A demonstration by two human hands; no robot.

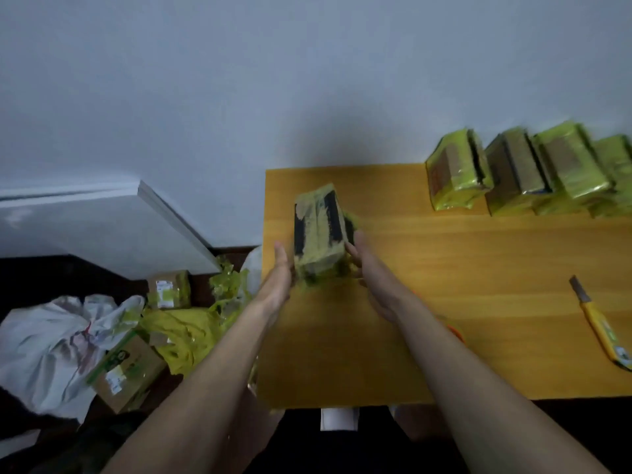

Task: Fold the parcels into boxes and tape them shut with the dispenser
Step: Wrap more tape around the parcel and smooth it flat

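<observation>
A small box [319,230] wrapped in yellow-green tape with black patches is held upright and tilted above the left part of the orange wooden table [478,268]. My left hand [280,275] presses its left side and my right hand [362,265] presses its right side; the box is blurred. Several taped yellow-green boxes [458,169] stand in a row at the table's far right edge. No tape dispenser can be made out, though something orange [456,331] peeks from behind my right forearm.
A yellow utility knife [602,326] with its blade out lies at the right of the table. On the dark floor to the left are cardboard boxes [126,371], crumpled yellow tape [191,330] and a white bag [44,347]. A white wall stands behind.
</observation>
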